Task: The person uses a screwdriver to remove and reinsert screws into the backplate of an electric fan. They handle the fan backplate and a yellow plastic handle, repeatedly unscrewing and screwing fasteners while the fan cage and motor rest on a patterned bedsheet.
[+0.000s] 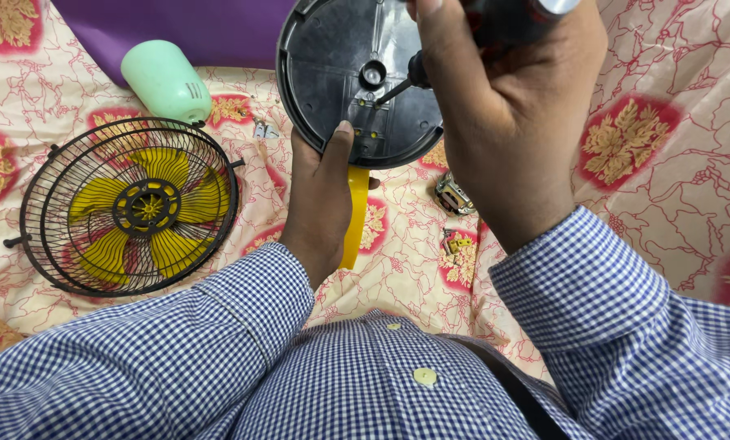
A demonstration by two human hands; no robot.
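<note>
While the left hand (320, 204) clamps its fingers around the yellow stand, tilting the round black base (348, 77) up to face the tool, the right hand (503, 114) grips a screwdriver (409, 75) closed-fisted, tip at a central screw; the fan cage (129, 208) lies left.

Round black plastic fan base (340, 73): top cut by far edge, right part hidden behind right hand (503, 122). Dark-handled screwdriver (430, 69): handle mostly inside the fist, tip too small to tell. Yellow plastic stem (355, 216) partly behind left hand (320, 204). Small metal parts (454, 195) on the cloth: type unclear.
</note>
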